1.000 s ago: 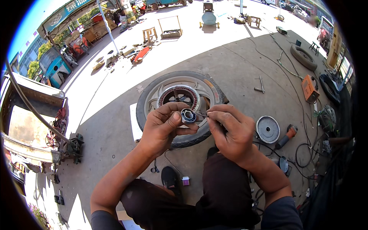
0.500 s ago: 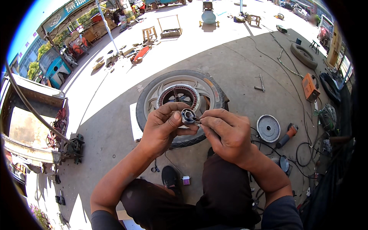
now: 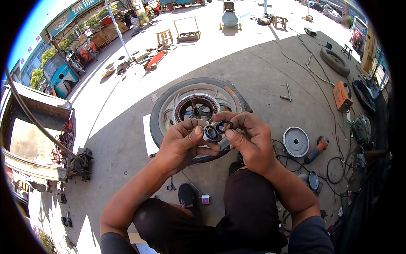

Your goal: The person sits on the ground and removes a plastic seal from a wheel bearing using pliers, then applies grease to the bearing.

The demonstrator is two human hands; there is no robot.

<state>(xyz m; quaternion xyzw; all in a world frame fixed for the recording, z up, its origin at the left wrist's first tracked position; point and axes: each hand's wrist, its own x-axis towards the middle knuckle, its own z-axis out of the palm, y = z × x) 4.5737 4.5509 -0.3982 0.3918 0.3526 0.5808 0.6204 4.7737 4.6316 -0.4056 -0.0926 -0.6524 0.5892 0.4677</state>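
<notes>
In front of me, my left hand (image 3: 181, 144) pinches a small metal ball bearing (image 3: 210, 133) between thumb and fingers, its round face turned up toward me. My right hand (image 3: 252, 142) grips a thin dark ring (image 3: 229, 123), which looks like a bearing seal, by its edge. The ring is tilted and sits right beside the bearing; whether they touch I cannot tell. Below both hands lies a motor wheel (image 3: 163, 98) with its tyre on, partly hidden by them. An upright shaft (image 3: 194, 106) shows in the middle of its open hub.
On the ground to the right are a round metal cover (image 3: 296, 142), an angle grinder (image 3: 317, 150), an orange machine (image 3: 342, 96) and trailing cables. A T-shaped tool (image 3: 287, 93) lies beyond the wheel. A small purple box (image 3: 205, 199) is near my foot. An open metal cart (image 3: 36, 131) stands at left.
The thin dark ring has come away from the bearing's face into my right fingers; the slim tool seen there before no longer shows. My left hand has tilted the bearing slightly.
</notes>
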